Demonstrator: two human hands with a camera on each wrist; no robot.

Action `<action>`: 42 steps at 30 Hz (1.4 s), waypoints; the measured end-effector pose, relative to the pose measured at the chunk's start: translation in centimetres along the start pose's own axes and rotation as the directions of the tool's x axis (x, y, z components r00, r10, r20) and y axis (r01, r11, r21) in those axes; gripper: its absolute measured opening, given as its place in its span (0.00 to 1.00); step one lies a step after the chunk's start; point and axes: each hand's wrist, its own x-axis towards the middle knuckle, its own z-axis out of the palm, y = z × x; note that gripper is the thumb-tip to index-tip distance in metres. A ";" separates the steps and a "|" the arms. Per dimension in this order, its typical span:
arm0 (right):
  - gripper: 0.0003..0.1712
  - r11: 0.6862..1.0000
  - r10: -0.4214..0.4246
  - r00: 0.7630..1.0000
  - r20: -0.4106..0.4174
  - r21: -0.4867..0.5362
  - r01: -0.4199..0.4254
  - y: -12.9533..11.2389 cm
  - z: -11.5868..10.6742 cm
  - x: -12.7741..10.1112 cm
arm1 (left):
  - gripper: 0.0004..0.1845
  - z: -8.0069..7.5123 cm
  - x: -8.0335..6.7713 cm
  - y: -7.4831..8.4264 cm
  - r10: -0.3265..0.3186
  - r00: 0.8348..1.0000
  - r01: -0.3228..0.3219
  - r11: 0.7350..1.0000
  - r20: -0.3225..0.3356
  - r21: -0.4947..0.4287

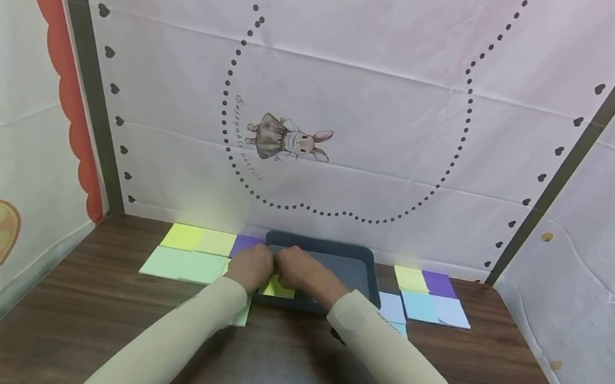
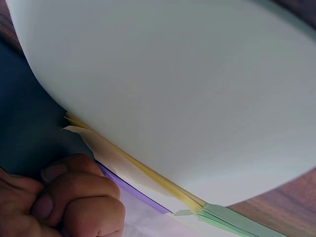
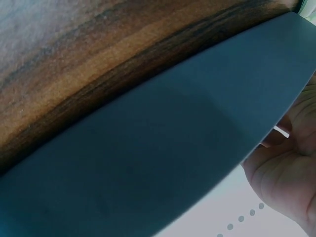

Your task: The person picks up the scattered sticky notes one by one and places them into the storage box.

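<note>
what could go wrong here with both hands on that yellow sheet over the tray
Both hands, left hand and right hand, pinch the yellow sheet close together, so it may crease or tear. It lies across the front rim of the dark tray and could catch there. The left forearm might drag the green sheets beside it.

Left wrist: my hand curled beside stacked paper

A pale sheet point(image 2: 187, 94) fills most of my view. Below it, my left hand point(image 2: 64, 202) is curled into a fist, next to edges of yellow point(image 2: 148, 173), purple point(image 2: 133, 192) and green paper point(image 2: 237, 222).
</note>
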 end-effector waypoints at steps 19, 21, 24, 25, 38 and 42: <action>0.17 0.993 -0.115 0.992 -0.042 0.016 0.116 2.1 0.0 0.2 | 0.11 -0.2 -0.2 0.0 0.029 0.999 -0.030 1.000 0.036 0.008; 0.15 0.992 -0.124 0.991 -0.052 -0.006 0.124 2.5 -0.1 0.3 | 0.09 -0.2 -0.2 0.0 0.024 0.999 -0.024 1.000 0.037 0.007; 0.14 0.994 -0.113 0.992 -0.053 -0.015 0.113 3.1 -0.3 0.6 | 0.06 -0.2 0.0 0.0 0.018 0.999 -0.019 1.000 0.039 0.018; 0.13 0.993 -0.119 0.991 -0.068 -0.027 0.117 3.8 0.1 1.1 | 0.05 -0.2 0.0 0.0 0.019 0.999 -0.020 1.000 0.038 0.023; 0.06 1.000 -0.018 1.000 -0.023 0.012 0.018 1.9 -5.6 -3.6 | 0.11 -0.1 0.3 -0.1 0.024 0.999 -0.025 0.999 0.035 0.041; 0.06 1.000 -0.003 0.999 -0.033 0.024 0.004 6.6 -3.1 -0.8 | 0.11 0.1 0.4 -0.3 0.031 0.999 -0.032 0.998 0.022 0.045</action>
